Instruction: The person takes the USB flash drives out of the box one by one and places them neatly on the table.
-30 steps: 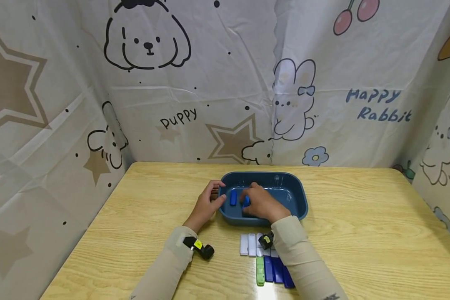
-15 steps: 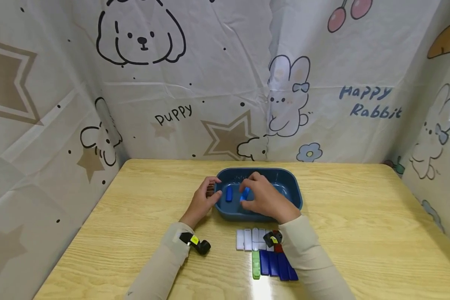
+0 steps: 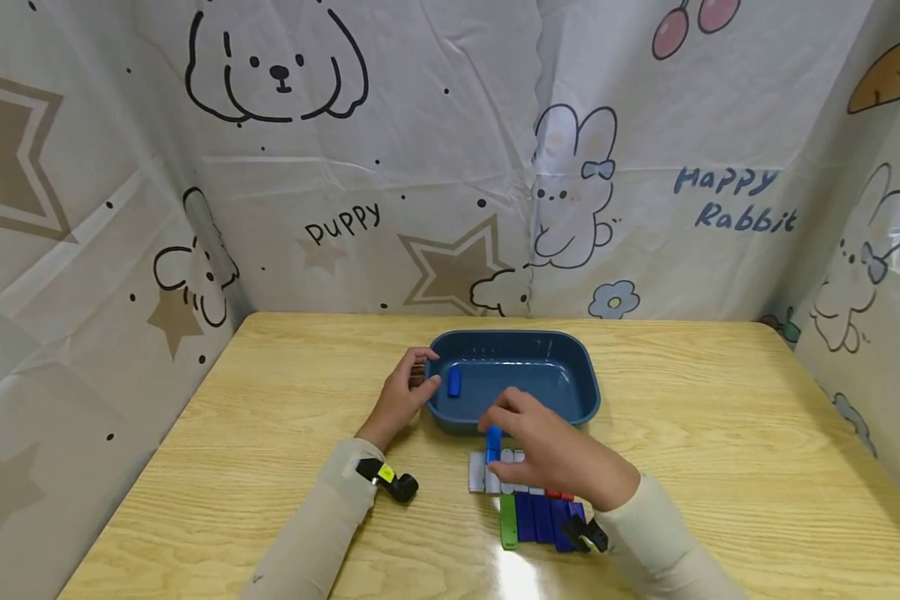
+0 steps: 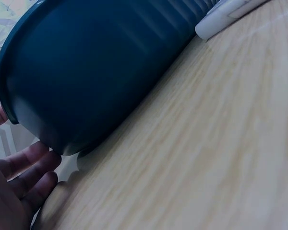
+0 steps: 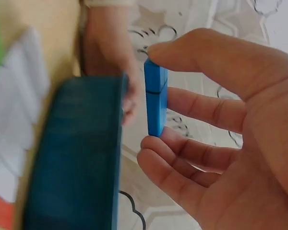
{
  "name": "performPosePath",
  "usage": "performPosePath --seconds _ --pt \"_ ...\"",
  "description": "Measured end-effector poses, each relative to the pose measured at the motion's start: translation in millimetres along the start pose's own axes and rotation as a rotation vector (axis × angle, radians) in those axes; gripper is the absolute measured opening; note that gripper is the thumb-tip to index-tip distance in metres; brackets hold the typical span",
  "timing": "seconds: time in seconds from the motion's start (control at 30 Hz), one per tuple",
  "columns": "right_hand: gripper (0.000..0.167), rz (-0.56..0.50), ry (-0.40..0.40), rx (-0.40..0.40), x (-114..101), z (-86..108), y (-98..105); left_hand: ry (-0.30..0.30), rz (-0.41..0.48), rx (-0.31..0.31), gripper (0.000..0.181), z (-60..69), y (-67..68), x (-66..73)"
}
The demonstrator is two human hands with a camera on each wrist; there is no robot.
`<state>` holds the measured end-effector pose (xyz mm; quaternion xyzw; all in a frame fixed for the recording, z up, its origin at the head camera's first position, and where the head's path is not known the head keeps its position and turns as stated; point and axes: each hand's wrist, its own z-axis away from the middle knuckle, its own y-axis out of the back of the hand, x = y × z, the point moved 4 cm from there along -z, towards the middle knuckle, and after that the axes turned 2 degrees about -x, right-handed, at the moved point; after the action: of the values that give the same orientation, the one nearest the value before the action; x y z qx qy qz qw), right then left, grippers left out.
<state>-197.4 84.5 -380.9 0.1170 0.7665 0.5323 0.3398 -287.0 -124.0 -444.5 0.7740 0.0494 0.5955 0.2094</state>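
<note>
My right hand (image 3: 551, 446) pinches a small blue USB stick (image 3: 493, 446) upright between thumb and fingertips, just in front of the bin. In the right wrist view the stick (image 5: 156, 98) shows a seam across it, like a cap line. At the left end of a dark blue-green bin (image 3: 512, 427), my left hand (image 3: 403, 392) rests with loosely bent fingers touching it. The left wrist view shows those fingertips (image 4: 48, 160) against the bin's lower outer wall. Another blue stick (image 3: 454, 382) lies inside the bin, near its left end.
In front of the bin, a row of white sticks (image 3: 477, 473) and red ones (image 3: 558, 494) lies partly under my right hand. Closer still are a green stick (image 3: 509, 522) and several dark blue ones (image 3: 543, 518). A printed cloth (image 3: 450, 167) hangs behind the wooden table (image 3: 307, 375).
My right hand has lifted the blue USB stick out of the bin and brought it nearer, over the white row. My left hand stays at the bin's end. The head view has shifted slightly.
</note>
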Motion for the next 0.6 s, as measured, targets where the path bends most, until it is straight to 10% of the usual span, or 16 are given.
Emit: performPosePath --seconds 0.3,0.6 --pt "0.054 -0.039 -0.075 -0.221 -9 24.9 -33 0.011 -0.008 0.001 0.035 -0.1 0.4 -0.8" --pt "0.051 0.087 0.009 -0.196 -16 25.3 -49 0.012 -0.004 -0.002 0.035 -0.4 -0.8 -1.3"
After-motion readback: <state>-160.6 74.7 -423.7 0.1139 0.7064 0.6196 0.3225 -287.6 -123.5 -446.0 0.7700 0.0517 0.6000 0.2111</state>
